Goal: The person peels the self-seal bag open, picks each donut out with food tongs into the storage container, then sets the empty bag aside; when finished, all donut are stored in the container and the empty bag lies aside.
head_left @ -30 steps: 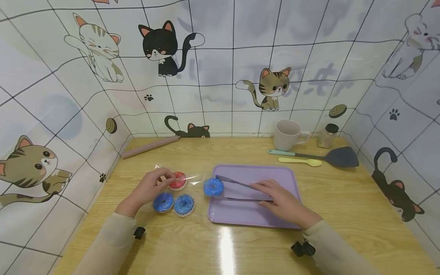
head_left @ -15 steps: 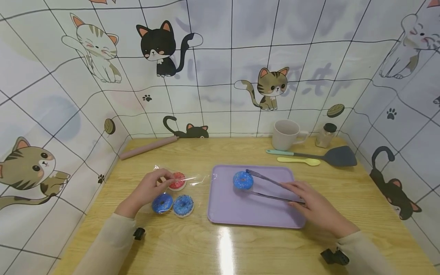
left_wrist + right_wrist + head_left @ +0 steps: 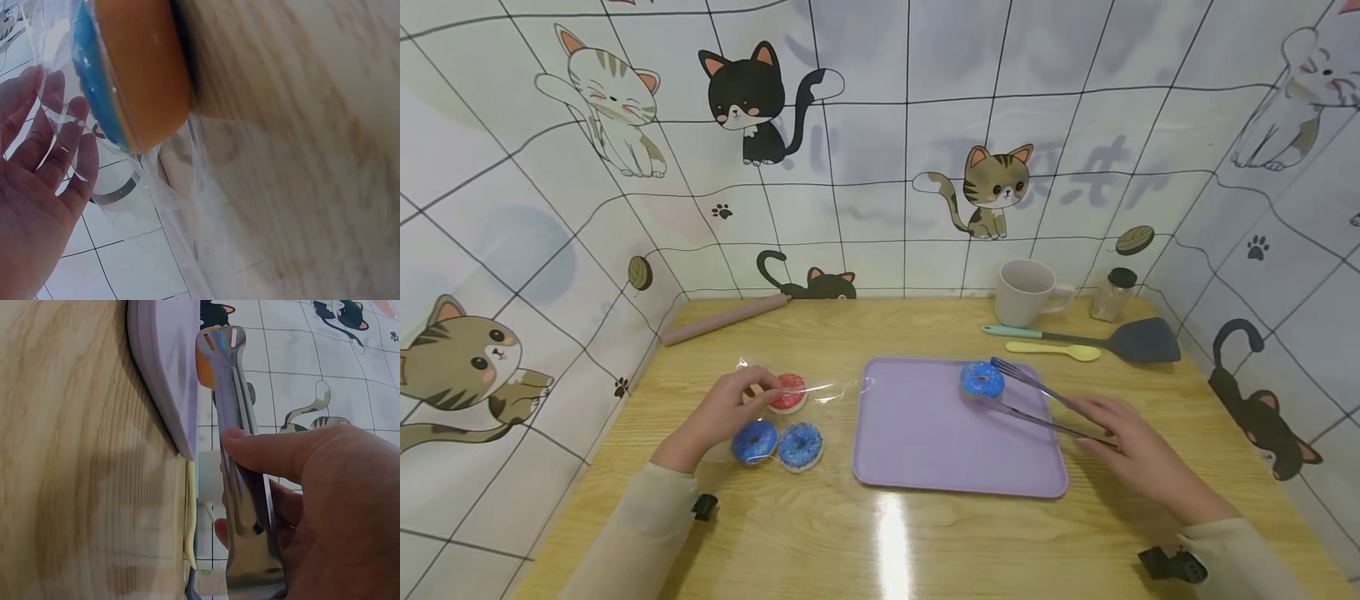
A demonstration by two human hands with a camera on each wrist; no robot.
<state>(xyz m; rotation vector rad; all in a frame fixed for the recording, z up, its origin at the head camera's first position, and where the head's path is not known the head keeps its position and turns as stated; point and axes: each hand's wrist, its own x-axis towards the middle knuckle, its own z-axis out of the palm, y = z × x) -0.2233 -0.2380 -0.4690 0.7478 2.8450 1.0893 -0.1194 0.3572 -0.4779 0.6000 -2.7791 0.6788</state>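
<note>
In the head view my right hand [image 3: 1138, 450] holds metal tongs [image 3: 1035, 382], thumb on one arm and fingers on the other. Their tips grip a blue-iced toy donut [image 3: 973, 374] over the back right of the lilac tray [image 3: 925, 450]. The right wrist view shows the tongs [image 3: 247, 531] tilted over the tray's corner. At the left, my left hand [image 3: 727, 408] pinches a clear plastic bag [image 3: 833, 390] beside a red donut [image 3: 792, 397]. Two blue donuts, one plain-iced [image 3: 755, 442] and one speckled [image 3: 801, 447], lie just in front of it.
A pink rolling pin [image 3: 726, 320] lies at the back left. At the back right stand a mug [image 3: 1024, 293] and a black-capped jar [image 3: 1112, 296], with a dark spatula [image 3: 1144, 341] and a yellow spoon [image 3: 1054, 350] before them. Cat-print walls border the table.
My right hand has drawn the tongs and the blue donut rightward, from the tray's left edge to its back right. The left hand stays in place at the bag.
</note>
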